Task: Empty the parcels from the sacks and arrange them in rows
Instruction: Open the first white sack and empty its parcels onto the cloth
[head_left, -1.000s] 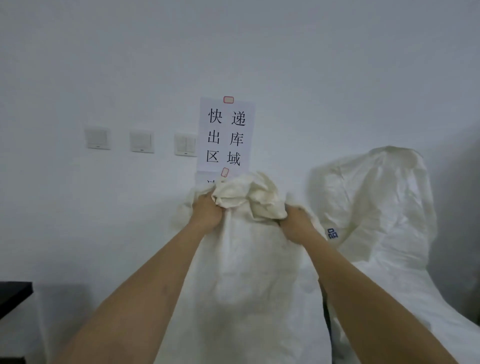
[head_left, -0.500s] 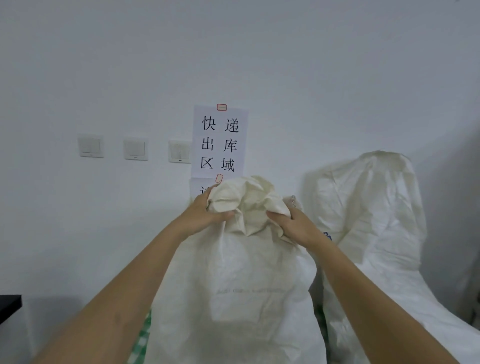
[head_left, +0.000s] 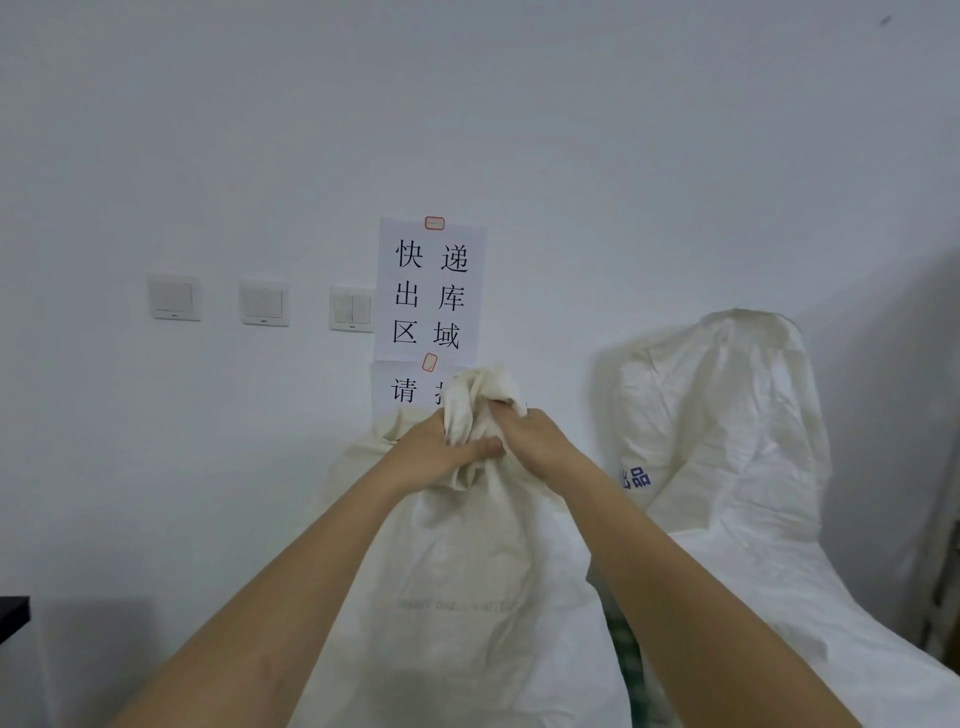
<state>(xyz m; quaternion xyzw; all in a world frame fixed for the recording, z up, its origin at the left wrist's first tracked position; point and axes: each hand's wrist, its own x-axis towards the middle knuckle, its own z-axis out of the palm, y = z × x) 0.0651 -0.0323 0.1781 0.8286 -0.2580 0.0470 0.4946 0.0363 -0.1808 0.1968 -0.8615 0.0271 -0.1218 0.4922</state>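
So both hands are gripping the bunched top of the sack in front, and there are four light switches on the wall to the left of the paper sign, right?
Not quite: the head view shows three light switches, not four, left of the paper sign. The rest holds: the left hand and right hand both grip the bunched top of the front sack.

Your left hand (head_left: 434, 453) and right hand (head_left: 530, 441) moved closer together; before, they held sack top apart. Now they touch, both squeezing bunched neck of big cream woven sack (head_left: 467, 597). Sack top, wide and puffy before, now pinched into thin twisted tuft above your fists. More of lower white paper sign with black letters (head_left: 410, 389) shows on wall now. Bit of green checked cloth (head_left: 631, 660) shows right of sack; half second ago green showed at its left.
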